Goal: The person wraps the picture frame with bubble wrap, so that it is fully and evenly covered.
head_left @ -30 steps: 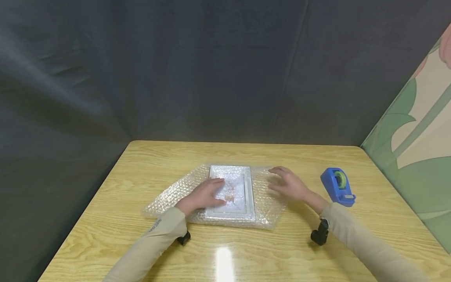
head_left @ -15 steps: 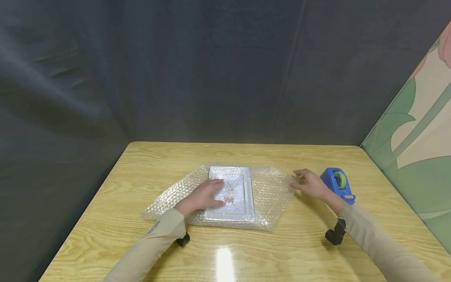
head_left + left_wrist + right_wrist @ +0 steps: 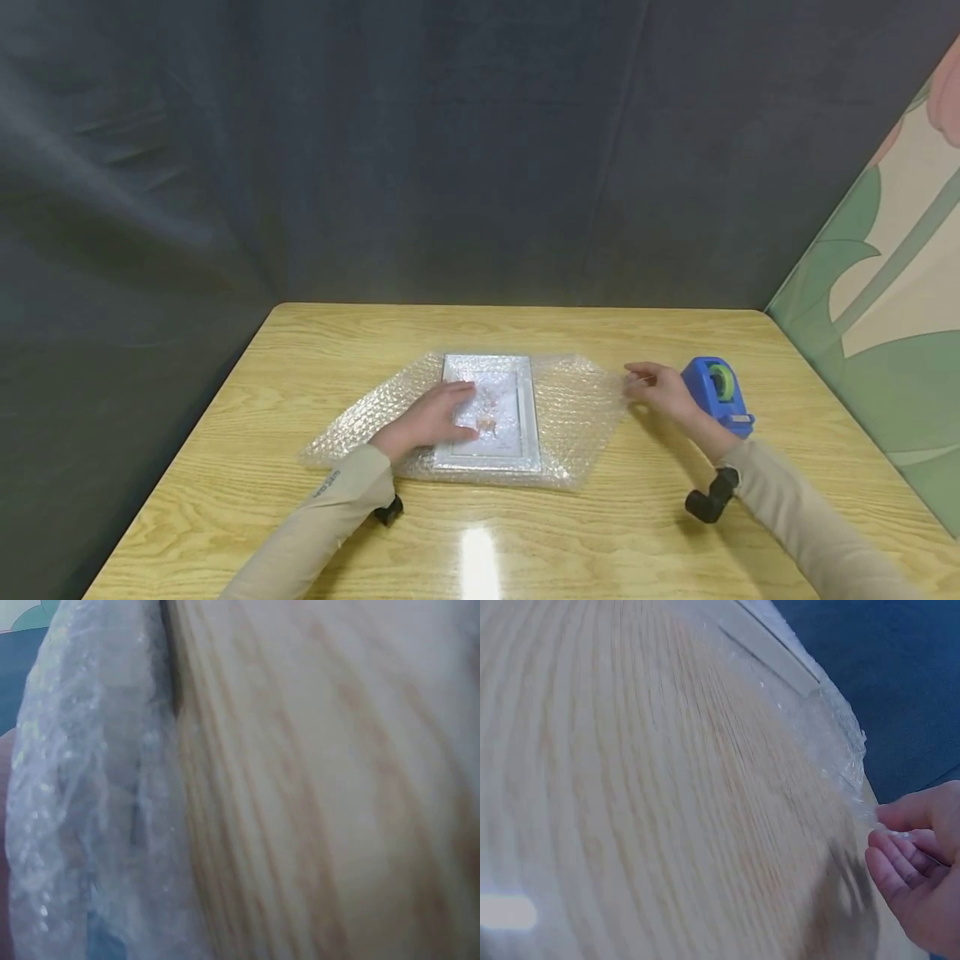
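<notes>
In the head view a white picture frame (image 3: 530, 417) lies mid-table with bubble wrap (image 3: 573, 408) under and over it. The wrap spreads out past the frame on both sides. My left hand (image 3: 431, 417) rests on the wrapped frame's left half, thumb and fingers spread apart. At the wrap's right end, my right hand (image 3: 663, 392) pinches the edge between thumb and fingers. The right wrist view has that hand (image 3: 922, 862) with a bit of clear wrap between its fingertips. Mostly bubble wrap (image 3: 105, 787) and wood fill the left wrist view.
A blue tape dispenser (image 3: 708, 392) with a green roll stands just right of my right hand. The wooden table (image 3: 360, 333) ends at a dark curtain (image 3: 450, 167) behind. A floral panel (image 3: 892, 317) borders the right side.
My right hand has moved right from over the wrap to its right edge and now pinches it. The left hand stays on the frame.
</notes>
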A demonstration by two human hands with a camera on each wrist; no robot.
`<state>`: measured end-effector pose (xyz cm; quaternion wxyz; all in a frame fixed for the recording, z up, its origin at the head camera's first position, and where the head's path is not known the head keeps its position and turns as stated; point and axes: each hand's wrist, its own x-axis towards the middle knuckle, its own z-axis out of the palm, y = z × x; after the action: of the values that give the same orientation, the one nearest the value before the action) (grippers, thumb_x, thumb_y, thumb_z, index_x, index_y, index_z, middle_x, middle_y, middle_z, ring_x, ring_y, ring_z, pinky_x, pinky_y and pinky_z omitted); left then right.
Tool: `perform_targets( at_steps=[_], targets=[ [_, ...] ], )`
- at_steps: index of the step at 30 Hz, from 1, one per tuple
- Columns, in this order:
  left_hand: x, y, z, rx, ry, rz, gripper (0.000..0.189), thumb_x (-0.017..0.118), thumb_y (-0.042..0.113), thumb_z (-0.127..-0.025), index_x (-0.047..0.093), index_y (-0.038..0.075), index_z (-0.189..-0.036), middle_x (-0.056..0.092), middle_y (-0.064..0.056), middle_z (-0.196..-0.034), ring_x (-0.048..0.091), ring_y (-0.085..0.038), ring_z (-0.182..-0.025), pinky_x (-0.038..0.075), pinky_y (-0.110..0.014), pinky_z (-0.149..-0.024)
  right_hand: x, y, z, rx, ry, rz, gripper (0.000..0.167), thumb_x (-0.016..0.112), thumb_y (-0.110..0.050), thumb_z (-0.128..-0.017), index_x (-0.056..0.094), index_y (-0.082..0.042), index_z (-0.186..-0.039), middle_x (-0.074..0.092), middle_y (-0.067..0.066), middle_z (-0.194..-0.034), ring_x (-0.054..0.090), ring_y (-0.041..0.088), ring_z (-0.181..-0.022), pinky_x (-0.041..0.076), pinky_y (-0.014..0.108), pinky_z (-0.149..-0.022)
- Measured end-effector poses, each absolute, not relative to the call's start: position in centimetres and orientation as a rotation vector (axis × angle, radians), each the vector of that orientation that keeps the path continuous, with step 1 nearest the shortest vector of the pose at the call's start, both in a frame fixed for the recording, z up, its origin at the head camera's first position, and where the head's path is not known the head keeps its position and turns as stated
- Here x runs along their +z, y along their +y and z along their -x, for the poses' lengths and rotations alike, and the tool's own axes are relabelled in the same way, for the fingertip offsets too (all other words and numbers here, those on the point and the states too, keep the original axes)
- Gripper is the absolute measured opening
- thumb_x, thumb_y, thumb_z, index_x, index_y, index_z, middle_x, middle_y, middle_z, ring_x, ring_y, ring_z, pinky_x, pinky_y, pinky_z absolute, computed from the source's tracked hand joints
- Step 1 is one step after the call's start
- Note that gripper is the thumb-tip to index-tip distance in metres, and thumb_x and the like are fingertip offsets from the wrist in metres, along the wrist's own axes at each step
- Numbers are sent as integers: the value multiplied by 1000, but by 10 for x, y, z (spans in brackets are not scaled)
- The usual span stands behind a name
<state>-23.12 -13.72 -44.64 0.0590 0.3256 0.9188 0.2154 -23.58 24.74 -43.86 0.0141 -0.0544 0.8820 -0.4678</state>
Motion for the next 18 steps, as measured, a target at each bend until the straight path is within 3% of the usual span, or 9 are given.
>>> perform_targets(
  at_steps=[4,11,18],
  targets=[
    [-446,-137,231,658,2781,-973,74,68,40,-78,40,1,-135,35,-10,-142,31,-26,-131,17,-42,-110,-438,242,230,-1637,2612,87,54,55,1,-86,30,17,-131,49,34,-112,54,-4,-75,51,18,-67],
    [-445,-138,230,681,2770,-949,75,68,40,-77,39,1,-135,35,-10,-143,30,-26,-131,16,-42,-110,-443,227,217,-1843,2512,-4,54,49,1,-88,24,17,-133,50,28,-112,54,-5,-72,50,16,-63],
    [-445,-138,231,677,2774,-983,74,67,39,-78,40,0,-134,36,-11,-142,31,-27,-131,16,-43,-110,-447,212,204,-1931,2448,-64,56,48,-2,-90,21,13,-136,37,36,-126,54,-7,-75,50,15,-65]
  ],
)
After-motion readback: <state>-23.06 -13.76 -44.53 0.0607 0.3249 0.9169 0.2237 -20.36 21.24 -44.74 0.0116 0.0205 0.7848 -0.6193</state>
